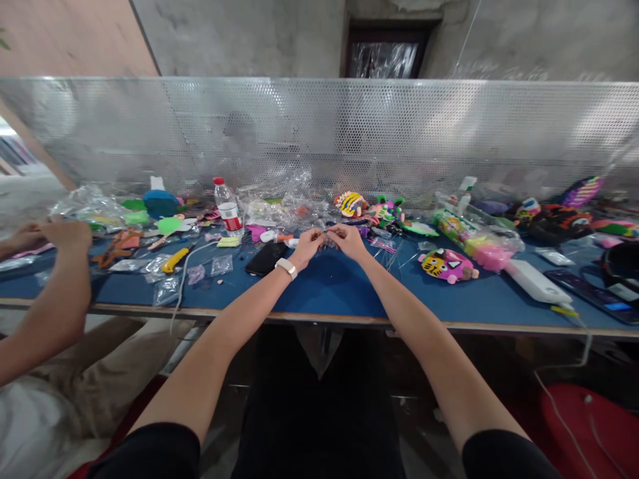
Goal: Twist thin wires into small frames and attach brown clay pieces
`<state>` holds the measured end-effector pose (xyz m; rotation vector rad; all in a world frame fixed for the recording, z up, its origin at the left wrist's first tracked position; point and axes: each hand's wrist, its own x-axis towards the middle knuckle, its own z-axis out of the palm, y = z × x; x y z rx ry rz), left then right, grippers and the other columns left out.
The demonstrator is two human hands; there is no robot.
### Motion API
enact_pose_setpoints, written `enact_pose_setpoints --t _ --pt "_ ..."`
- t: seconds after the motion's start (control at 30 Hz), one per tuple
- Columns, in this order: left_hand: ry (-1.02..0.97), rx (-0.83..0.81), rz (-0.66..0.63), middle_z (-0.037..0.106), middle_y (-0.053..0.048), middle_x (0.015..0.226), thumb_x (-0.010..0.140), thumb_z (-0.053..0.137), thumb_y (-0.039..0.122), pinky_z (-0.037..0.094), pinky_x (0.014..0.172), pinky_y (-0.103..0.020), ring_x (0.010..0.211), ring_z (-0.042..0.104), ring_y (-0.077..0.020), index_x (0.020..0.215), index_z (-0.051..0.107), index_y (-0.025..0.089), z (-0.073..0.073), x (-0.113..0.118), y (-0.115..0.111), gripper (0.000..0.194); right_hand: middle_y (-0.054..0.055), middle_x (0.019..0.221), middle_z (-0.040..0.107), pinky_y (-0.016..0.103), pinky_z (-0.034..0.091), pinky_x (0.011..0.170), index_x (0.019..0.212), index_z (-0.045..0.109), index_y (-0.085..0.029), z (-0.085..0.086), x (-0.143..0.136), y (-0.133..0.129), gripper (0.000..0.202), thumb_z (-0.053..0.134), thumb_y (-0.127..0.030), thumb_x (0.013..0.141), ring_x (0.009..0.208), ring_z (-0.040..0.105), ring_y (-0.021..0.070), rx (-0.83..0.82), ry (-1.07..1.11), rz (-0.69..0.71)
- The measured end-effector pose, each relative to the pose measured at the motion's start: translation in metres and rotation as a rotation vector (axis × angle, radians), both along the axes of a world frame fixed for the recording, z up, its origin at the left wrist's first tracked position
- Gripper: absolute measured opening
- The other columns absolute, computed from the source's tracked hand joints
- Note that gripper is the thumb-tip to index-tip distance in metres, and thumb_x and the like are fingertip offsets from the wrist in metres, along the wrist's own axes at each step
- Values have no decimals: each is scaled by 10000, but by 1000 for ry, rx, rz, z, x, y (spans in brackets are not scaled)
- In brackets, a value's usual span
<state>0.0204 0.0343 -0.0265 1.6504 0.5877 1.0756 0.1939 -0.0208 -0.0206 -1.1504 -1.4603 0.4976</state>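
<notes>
Over the middle of the blue table (329,287), my left hand (307,245) and my right hand (348,241) meet, fingertips nearly touching. Both are closed in a pinch around something small that looks like clear plastic; its shape cannot be made out. A pale band circles my left wrist. Just left of my left hand lie a black flat item (266,258) and a small white and orange piece (284,238). Behind my hands is a heap of crumpled clear wrappers (284,206). To the right of my right hand, thin clear strips lie on the tabletop.
A red-capped bottle (229,211), yellow cutter (174,260) and cable stand left. Colourful foam figures (448,265), a white power bank (536,283) and a phone (596,294) lie right. Another person's hands (64,233) work at far left. A perforated metal screen (319,126) rises behind.
</notes>
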Motion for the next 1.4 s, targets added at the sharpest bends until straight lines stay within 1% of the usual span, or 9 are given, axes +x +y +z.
enact_pose_setpoints --t 0.17,0.27,0.47,0.63,0.77,0.9,1.07,1.23,1.4 --pt "38 97 1 658 -29 745 894 847 588 453 655 -315 662 566 -164 846 678 205 1 -3 2 421 96 902 832 424 635 827 910 797 -222 0 -1 2 435 799 -650 833 839 766 284 86 -14 -106" --pt "48 130 13 678 -33 754 879 850 647 468 661 -324 656 577 -170 866 688 211 0 -4 3 465 109 952 841 449 639 900 932 812 -215 0 -1 3 392 812 -597 847 889 776 295 101 -27 -132" --pt "71 219 56 650 -19 683 909 811 627 456 655 -326 615 555 -168 790 687 214 -2 -3 6 447 122 1010 822 440 639 858 952 856 -219 -1 -1 3 388 797 -595 879 870 762 279 106 -36 -114" --pt "101 193 70 621 -10 648 911 789 628 423 632 -311 613 547 -169 722 639 219 -2 -3 4 474 115 999 822 415 638 787 938 872 -227 -4 -1 5 369 792 -581 874 830 756 267 101 -45 -111" --pt "132 215 98 622 -8 652 921 774 582 419 643 -309 622 550 -171 710 621 217 1 -6 4 449 107 917 827 393 624 660 939 845 -224 -6 -4 6 424 811 -629 821 763 754 278 69 18 -75" --pt "160 294 106 607 -1 642 954 745 530 407 651 -301 625 536 -166 703 609 218 3 -9 4 423 89 794 797 389 611 601 893 782 -235 -1 -6 2 442 836 -660 783 693 739 278 46 59 -67" --pt "161 282 113 634 -3 639 970 738 536 413 638 -302 592 547 -164 738 640 213 1 -9 4 410 97 832 806 407 623 627 877 756 -239 4 -8 -2 421 805 -650 796 718 754 288 53 49 -54" --pt "163 276 122 655 -13 644 956 751 596 410 628 -291 591 565 -166 751 659 208 -4 -8 7 448 96 818 789 409 620 615 890 764 -242 0 -7 1 399 773 -631 804 725 750 292 50 39 -60" --pt "158 275 118 646 -11 637 955 724 681 417 622 -294 582 567 -165 740 659 207 -6 -9 7 525 123 931 814 426 642 712 881 792 -229 -2 -6 4 322 742 -537 802 791 772 295 110 10 -60"
